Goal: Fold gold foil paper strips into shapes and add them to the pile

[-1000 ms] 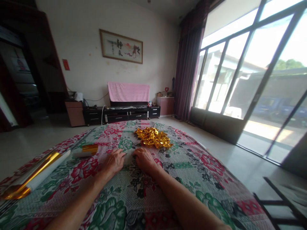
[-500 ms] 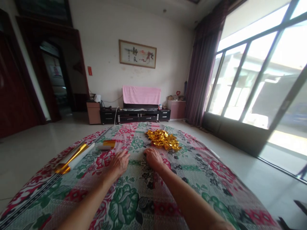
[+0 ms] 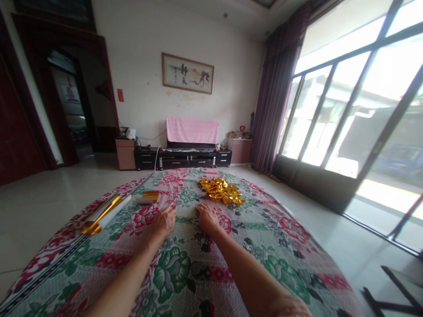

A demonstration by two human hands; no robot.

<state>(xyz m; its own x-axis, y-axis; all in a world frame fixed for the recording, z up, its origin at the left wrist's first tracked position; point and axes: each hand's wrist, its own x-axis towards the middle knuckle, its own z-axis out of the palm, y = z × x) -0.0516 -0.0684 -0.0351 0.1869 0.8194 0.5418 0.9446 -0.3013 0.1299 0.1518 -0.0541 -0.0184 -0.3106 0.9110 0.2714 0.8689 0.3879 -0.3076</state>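
Observation:
Both hands rest on the patterned tablecloth (image 3: 172, 268), a short gap between them. My left hand (image 3: 164, 221) lies with its fingers stretched forward and holds nothing that I can see. Beyond it, to the left, is a small curled piece of gold foil paper (image 3: 151, 197). My right hand (image 3: 208, 217) is also empty, fingers loosely apart on the cloth. Just past it sits a heap of folded gold foil pieces (image 3: 221, 192). Farther left, a longer roll of gold foil paper with a white back (image 3: 107, 213) lies near the table's edge.
The round table stands in a room with a low black TV cabinet (image 3: 188, 162) and a pink cloth (image 3: 192, 130) over what stands on it. Large glass doors (image 3: 330, 119) fill the right side. A dark-framed stool or chair (image 3: 393, 304) shows at the lower right.
The view has turned slightly right, so more of the stool or chair shows. Both hands stay at nearly the same place on the cloth; the foil pieces have not moved.

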